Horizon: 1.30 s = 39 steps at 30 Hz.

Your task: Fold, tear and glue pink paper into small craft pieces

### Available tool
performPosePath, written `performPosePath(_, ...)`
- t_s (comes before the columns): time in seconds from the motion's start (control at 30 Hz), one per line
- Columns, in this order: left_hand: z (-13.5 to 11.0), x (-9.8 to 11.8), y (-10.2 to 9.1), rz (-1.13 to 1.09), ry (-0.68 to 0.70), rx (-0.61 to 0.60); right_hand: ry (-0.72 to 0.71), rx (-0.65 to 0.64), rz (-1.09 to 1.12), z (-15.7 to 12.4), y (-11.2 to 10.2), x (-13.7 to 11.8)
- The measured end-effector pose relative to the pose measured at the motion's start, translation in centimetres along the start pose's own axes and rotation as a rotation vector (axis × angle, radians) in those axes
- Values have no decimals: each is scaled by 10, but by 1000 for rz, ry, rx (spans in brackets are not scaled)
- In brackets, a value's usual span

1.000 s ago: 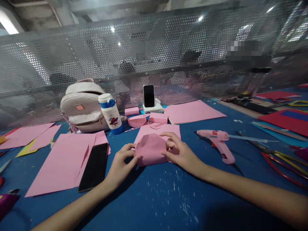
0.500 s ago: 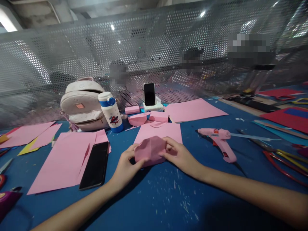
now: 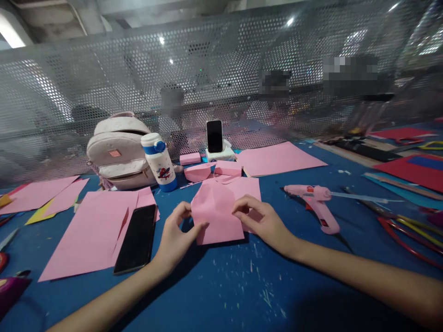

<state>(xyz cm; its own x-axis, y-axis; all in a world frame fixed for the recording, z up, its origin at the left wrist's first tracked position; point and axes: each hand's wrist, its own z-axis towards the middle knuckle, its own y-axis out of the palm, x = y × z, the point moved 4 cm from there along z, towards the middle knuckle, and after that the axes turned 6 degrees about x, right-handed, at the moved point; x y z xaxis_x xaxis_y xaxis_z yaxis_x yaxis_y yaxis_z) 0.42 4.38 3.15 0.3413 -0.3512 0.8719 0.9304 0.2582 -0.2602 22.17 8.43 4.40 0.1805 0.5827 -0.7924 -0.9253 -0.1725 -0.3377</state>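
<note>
A folded piece of pink paper [image 3: 216, 214] lies on the blue table [image 3: 224, 286] in front of me. My left hand [image 3: 178, 237] pinches its left edge between thumb and fingers. My right hand [image 3: 261, 221] rests on its right side, with fingertips pressed onto the paper. Under and behind it lies a flat pink sheet [image 3: 247, 189].
A black phone [image 3: 136, 240] lies on pink sheets [image 3: 90, 230] to the left. A pink glue gun [image 3: 316, 203] and scissors [image 3: 408, 230] lie to the right. Behind stand a backpack [image 3: 117, 152], a bottle [image 3: 159, 161], pink paper boxes [image 3: 211, 170] and an upright phone [image 3: 214, 136] before a perforated metal screen.
The pink paper was bunched up between both hands; now it is opened out flatter on the table, and both hands have shifted slightly toward me.
</note>
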Motion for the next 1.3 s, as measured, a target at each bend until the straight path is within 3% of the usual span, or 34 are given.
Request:
performPosePath(0.17, -2, 0, -3, -25, 89, 50, -32, -66, -46, -1, 1, 2)
performPosePath(0.5, -6, 6, -1, 297, 431, -99, 0, -115, -45, -2, 6, 5)
performPosePath(0.97, -5, 7, -4, 305, 476, -106, 108, -143, -29, -2, 6, 11)
performPosePath(1.3, -6, 8, -4, 327, 483, -106, 71, -152, -35, -2, 6, 11)
